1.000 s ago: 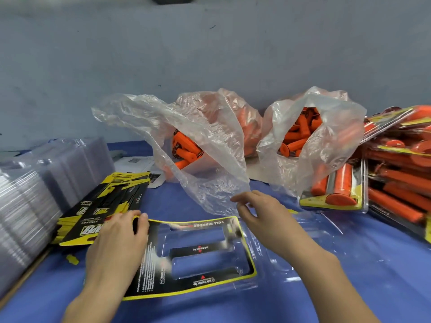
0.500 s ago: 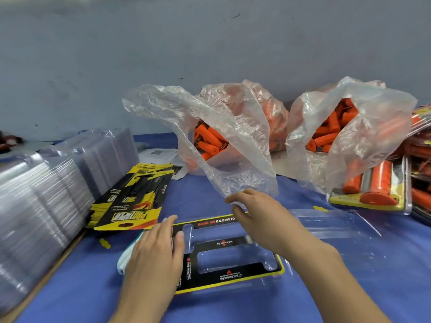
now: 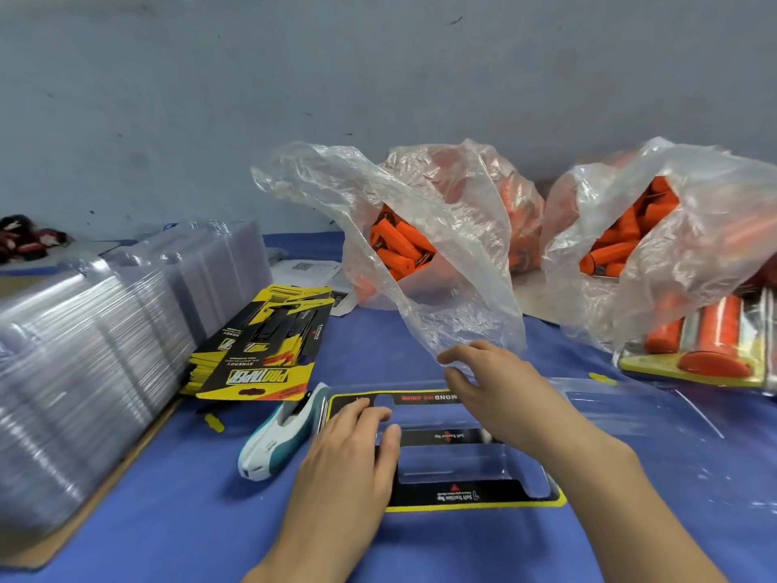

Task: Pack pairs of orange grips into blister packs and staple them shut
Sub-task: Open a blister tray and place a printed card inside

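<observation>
At the far left the stack of clear shells (image 3: 84, 351) and the pile of yellow-and-black cards (image 3: 260, 351) lie as they did a second ago; they only sit further right in the picture because the head has turned. Just right of the cards, the white-and-teal stapler (image 3: 281, 431) now lies in full view on the blue tabletop (image 3: 168, 519). Half a second ago the left hand (image 3: 349, 456) hid most of it.

That hand has slid rightward onto the open blister pack (image 3: 462, 494). Its fingers are straight and flat, pressing the printed card down at the pack's left end. The card looks seated and pinned, so the cavities are ready, though both are still bare.

The right hand (image 3: 492, 385) has lifted off the pack and reached up to the hanging flap of the nearer bag (image 3: 454, 296). Its fingers are loosely bent, with their tips at the plastic's lower edge. I cannot tell whether they pinch the flap or merely brush it.

The orange grips (image 3: 399, 250) lie inside that bag, behind the flap and well apart from the pack. A second bag (image 3: 672, 212) of them stands further right, beside the finished packs (image 3: 706, 342). By my judgement the flap must be drawn aside next, before a pair can be fetched. Stapling comes later.
</observation>
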{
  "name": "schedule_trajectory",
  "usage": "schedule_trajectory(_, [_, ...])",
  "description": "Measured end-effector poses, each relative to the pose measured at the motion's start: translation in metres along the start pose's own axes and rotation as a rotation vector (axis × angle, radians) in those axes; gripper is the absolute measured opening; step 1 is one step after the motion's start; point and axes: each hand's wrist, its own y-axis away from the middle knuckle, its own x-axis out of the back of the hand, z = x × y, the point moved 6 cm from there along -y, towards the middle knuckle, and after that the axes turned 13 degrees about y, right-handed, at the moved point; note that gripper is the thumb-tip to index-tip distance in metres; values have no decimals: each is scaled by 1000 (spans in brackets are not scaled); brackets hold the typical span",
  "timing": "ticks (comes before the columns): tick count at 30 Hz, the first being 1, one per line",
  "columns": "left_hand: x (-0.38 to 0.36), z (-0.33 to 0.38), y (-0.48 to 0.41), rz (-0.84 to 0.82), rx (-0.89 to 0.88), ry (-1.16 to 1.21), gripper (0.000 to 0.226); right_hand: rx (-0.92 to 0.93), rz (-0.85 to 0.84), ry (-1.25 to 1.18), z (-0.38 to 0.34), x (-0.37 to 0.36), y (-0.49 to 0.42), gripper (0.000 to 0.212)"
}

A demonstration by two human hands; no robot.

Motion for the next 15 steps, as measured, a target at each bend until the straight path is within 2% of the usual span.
schedule_trajectory(7, [-6,0,-1,9,-14,-65,49,-12,37,-29,11,6,3,33])
schedule_trajectory(11, [12,4,-6,85,-89,62,56,-25,61,-41,23,11,6,32])
schedule_trajectory(15, [56,-12,-14,246,-136,203,37,-7,104,-52,25,20,13,31])
